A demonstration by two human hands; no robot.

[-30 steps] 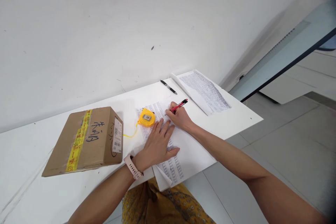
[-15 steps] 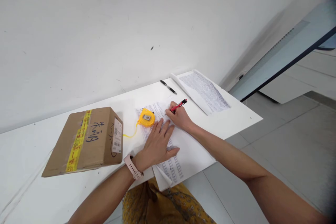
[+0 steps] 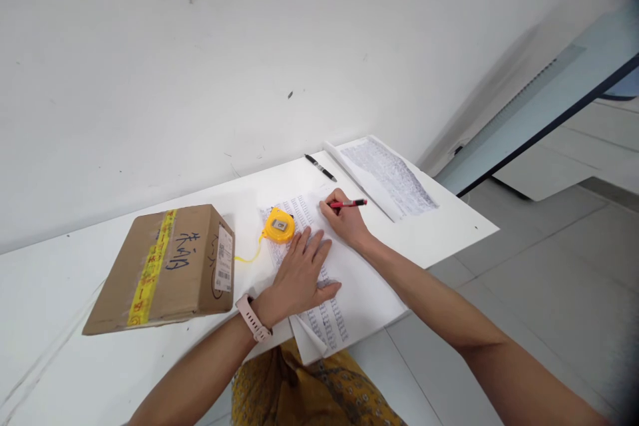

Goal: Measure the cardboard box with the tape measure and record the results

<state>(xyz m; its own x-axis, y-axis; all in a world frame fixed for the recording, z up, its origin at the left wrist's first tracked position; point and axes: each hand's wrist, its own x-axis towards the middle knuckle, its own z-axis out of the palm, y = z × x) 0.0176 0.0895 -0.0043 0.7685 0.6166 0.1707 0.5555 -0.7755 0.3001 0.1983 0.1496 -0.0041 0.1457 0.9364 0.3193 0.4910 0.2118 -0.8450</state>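
Note:
Fingers spread, my left hand (image 3: pixel 302 273) lies flat on a sheet of paper (image 3: pixel 367 286) covered in part with rows of handwriting. My right hand (image 3: pixel 347 216) is closed round a red pen (image 3: pixel 349 204) with a black end, its tip hidden by the fingers at the paper's upper part. A yellow tape measure (image 3: pixel 278 225) sits on the sheet just beyond my left fingertips. Its yellow strap trails left toward a cardboard box (image 3: pixel 164 266) with yellow tape, dark handwriting and a white label.
A black pen (image 3: pixel 320 168) lies near the back of the white table (image 3: pixel 279 180). An open booklet with a densely written page (image 3: pixel 389 176) lies at the right. The wall (image 3: pixel 224 66) rises behind the table, and the tiled floor (image 3: pixel 539 259) shows beyond its right edge.
My right hand has shifted slightly right, and the red pen has tilted from a steep slant to nearly level. My left hand stays flat in the same place.

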